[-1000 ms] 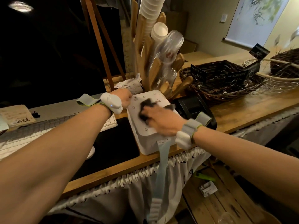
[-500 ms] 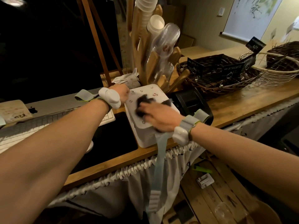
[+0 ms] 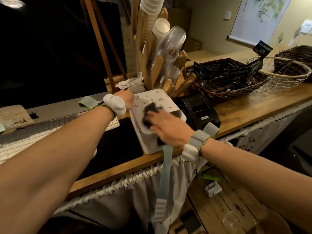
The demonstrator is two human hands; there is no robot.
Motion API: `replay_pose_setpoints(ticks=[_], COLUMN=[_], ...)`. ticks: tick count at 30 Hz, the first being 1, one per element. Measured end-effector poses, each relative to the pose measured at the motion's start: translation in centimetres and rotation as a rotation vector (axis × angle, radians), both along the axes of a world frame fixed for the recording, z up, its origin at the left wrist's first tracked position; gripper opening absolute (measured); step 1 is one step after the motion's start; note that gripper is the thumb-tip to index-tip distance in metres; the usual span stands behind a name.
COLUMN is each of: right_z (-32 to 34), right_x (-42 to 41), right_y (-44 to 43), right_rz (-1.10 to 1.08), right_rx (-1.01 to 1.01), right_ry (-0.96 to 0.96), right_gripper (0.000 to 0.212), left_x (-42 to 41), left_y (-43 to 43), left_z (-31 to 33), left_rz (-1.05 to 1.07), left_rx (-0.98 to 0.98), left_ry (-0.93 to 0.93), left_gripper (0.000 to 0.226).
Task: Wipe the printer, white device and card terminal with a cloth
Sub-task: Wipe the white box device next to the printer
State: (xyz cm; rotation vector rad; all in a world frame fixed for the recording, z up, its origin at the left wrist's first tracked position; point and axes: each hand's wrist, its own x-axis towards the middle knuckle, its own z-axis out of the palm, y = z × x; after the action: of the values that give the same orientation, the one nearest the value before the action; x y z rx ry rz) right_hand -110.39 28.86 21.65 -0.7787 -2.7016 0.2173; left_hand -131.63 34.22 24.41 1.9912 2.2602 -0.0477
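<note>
A white device (image 3: 152,98) with small stickers on its top stands at the counter's front edge. My right hand (image 3: 166,126) lies flat on its top and presses a dark cloth (image 3: 149,109) against it. My left hand (image 3: 127,98) grips the device's far left corner and steadies it. Right beside the device sits a black printer (image 3: 200,109), untouched. No card terminal can be made out in this view.
A wooden cup holder (image 3: 152,53) with paper and plastic cups stands behind the device. Dark wicker baskets (image 3: 224,85) fill the counter to the right. A monitor (image 3: 50,56), a keyboard (image 3: 25,134) and a black mat (image 3: 118,146) lie to the left.
My right hand has slid the cloth slightly back and forth across the top of the white device. My left hand has stayed on the far corner.
</note>
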Motion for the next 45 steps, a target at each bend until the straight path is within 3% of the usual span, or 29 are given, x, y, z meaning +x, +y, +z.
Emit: replay_pose_setpoints(ticks=[2, 5, 6, 9, 10, 13, 14, 17, 21, 25, 28, 32, 36, 40, 43, 45], right_z=[-0.6, 0.0, 0.0, -1.1, -1.1, -0.2, -0.2, -0.5, 0.7, -0.4, 0.6, 0.4, 1.1, 0.6, 1.2, 1.3], right_x=[0.1, 1.7, 1.3, -0.2, 0.3, 1.6, 1.2, -1.0, -2.1, -6.2, -6.1, -6.8, -5.8, -7.1, -8.1, -9.2], right_y=[-0.5, 2.0, 1.8, -0.8, -0.3, 1.7, 1.2, -0.7, 2.2, -0.1, 3.0, 2.5, 6.8, 6.5, 8.9, 8.6], right_rz=[0.154, -0.195, -0.206, 0.104, 0.112, -0.269, -0.249, 0.096, -0.213, 0.114, -0.245, -0.008, -0.343, -0.166, -0.335, -0.211], right_rx=[0.063, 0.058, 0.040, 0.012, 0.019, -0.038, -0.041, -0.015, -0.055, -0.058, -0.073, -0.050, -0.052, -0.105, -0.046, -0.072], right_ry=[-0.053, 0.067, 0.084, -0.030, -0.017, 0.137, 0.137, -0.041, -0.022, -0.163, -0.058, -0.141, -0.149, -0.198, -0.234, -0.236], right_gripper=[0.036, 0.035, 0.036, 0.037, 0.036, 0.035, 0.036, 0.036, 0.032, 0.037, 0.034, 0.035, 0.034, 0.038, 0.037, 0.037], left_x=[0.0, -0.2, -0.2, 0.0, 0.0, -0.1, 0.0, 0.0, -0.6, -1.0, -1.3, -1.8, -1.9, -2.8, -3.2, -3.4], left_y=[0.1, 0.0, 0.0, -0.1, 0.0, -0.2, -0.2, 0.1, 0.0, 0.2, 0.4, 0.3, 0.1, 0.3, 0.6, 0.9], left_z=[0.0, -0.2, -0.3, 0.0, 0.0, 0.1, 0.2, 0.4, 0.5, 0.8, 0.5, 0.2, 0.3, 0.4, 0.5, 0.7], left_rz=[-0.011, -0.011, -0.009, -0.024, -0.028, -0.012, -0.008, -0.013, -0.040, -0.049, -0.059, -0.039, -0.037, -0.038, 0.016, 0.025], left_rx=[-0.007, -0.011, -0.003, -0.005, -0.016, -0.025, -0.021, -0.011, 0.004, 0.041, 0.042, 0.058, 0.095, 0.130, 0.141, 0.164], left_ry=[0.008, 0.008, 0.008, 0.000, -0.006, -0.011, -0.012, -0.027, -0.055, -0.105, -0.137, -0.143, -0.167, -0.142, -0.098, -0.098], left_gripper=[0.024, 0.022, 0.020, 0.016, 0.016, 0.017, 0.019, 0.029, 0.032, 0.032, 0.032, 0.034, 0.038, 0.039, 0.043, 0.043])
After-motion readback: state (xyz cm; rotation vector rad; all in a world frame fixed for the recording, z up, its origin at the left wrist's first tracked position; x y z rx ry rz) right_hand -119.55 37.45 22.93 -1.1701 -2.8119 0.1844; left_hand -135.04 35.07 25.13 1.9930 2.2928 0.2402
